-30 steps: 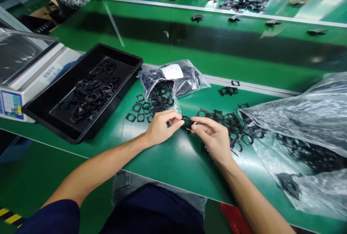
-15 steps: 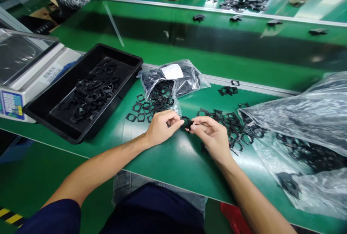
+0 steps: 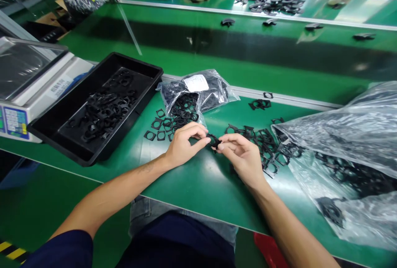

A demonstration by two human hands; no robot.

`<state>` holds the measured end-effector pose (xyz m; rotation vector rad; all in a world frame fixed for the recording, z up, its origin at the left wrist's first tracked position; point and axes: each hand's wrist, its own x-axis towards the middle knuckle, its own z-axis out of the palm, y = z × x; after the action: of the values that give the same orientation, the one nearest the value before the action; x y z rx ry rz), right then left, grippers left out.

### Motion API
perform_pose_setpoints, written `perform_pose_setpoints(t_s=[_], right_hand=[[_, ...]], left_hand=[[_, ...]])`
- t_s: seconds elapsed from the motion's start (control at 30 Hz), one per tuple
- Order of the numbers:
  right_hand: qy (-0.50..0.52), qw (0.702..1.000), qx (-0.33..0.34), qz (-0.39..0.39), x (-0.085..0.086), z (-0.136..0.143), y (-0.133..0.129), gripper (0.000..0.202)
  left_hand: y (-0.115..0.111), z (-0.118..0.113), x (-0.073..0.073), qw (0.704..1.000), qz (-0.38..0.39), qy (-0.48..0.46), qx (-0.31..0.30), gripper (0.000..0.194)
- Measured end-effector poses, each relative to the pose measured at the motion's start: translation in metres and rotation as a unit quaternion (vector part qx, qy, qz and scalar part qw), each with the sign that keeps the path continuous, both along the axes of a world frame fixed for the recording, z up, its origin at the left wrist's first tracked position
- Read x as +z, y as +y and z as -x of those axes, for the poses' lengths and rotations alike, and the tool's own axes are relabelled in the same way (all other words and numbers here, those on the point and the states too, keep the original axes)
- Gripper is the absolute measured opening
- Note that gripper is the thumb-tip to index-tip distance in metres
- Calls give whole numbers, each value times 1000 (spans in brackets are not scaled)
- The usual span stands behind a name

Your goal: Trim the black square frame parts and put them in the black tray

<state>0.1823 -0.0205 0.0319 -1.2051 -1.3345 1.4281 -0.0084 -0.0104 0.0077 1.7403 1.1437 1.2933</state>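
A small black plastic ring part (image 3: 213, 141) is held between my two hands, just above the green table. My left hand (image 3: 187, 143) pinches its left side with thumb and forefinger. On the other side, my right hand (image 3: 242, 154) grips it with closed fingertips; whether a second piece is joined to it is too small to tell. Square black frames with round holes (image 3: 161, 135) lie loose beyond my left hand, spilling from a clear plastic bag (image 3: 214, 90). Beside my right hand spreads a pile of larger black ring parts (image 3: 263, 142).
At the left a black tray (image 3: 149, 67) holds many black parts, next to a weighing scale (image 3: 18, 111). A large clear bag of parts (image 3: 341, 123) covers the right side. Behind a metal rail runs a green belt (image 3: 173, 53) carrying several curved black pieces (image 3: 228, 22).
The black ring part has turned slightly between my fingers, and its opening shows less. My left fingers have shifted a little. Both hands stay in nearly the same place.
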Motion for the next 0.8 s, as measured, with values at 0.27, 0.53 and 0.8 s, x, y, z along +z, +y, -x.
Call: perform_pose_setpoints(t_s=[0.27, 0.53, 0.8], right_hand=[[-3, 1000, -8, -22, 0, 3, -2, 41], [-2, 998, -21, -59, -4, 3, -1, 33], [-36, 995, -28, -94, -3, 3, -1, 26]], left_hand=[[-2, -1, 0, 999, -39, 2, -3, 21], [-3, -1, -1, 997, -71, -12, 3, 13], [-3, 0, 5, 997, -69, -6, -22, 10]])
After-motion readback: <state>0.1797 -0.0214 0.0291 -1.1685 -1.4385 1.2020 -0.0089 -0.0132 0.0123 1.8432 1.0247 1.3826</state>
